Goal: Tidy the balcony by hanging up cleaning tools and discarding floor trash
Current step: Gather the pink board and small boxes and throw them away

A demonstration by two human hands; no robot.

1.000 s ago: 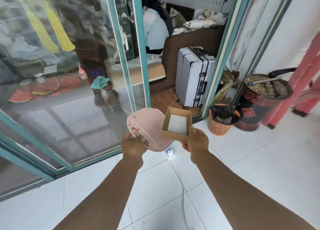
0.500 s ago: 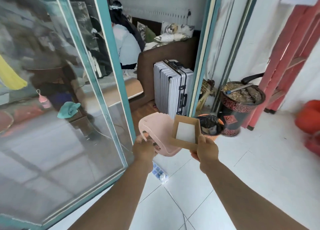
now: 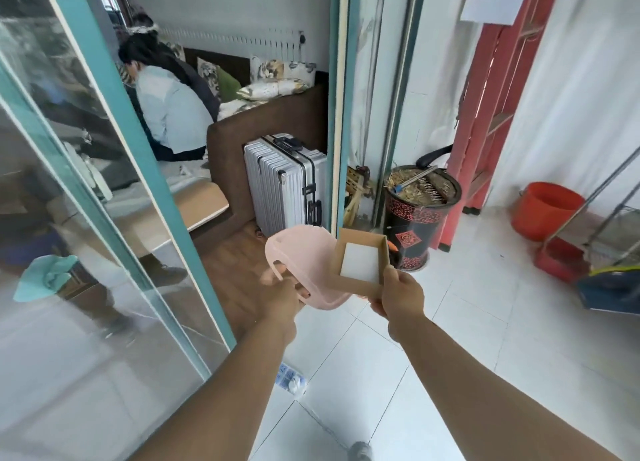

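Observation:
My left hand [image 3: 282, 296] grips the handle end of a pink plastic dustpan [image 3: 301, 263], held up in front of me. My right hand [image 3: 400, 296] pinches the near corner of an open brown cardboard box [image 3: 360, 259] with a white sheet inside, right beside the dustpan. A crumpled plastic bottle [image 3: 290, 381] lies on the white floor tiles below my arms. The orange woven bin is almost wholly hidden behind the box; only a sliver shows [image 3: 391, 245].
A black-and-red drum [image 3: 417, 225] full of straw stands by the teal door frame [image 3: 337, 114]. Behind it rises a red ladder [image 3: 491, 96]. An orange bucket [image 3: 543, 209] and mop gear [image 3: 588, 252] sit at right. A silver suitcase [image 3: 284, 183] and a seated person [image 3: 166, 107] are indoors. Glass door [image 3: 69, 218] at left.
My view has swung right and moved closer to the doorway. The orange bin has slipped behind the box, and the bucket and mop gear have come into sight. Both hands keep their holds.

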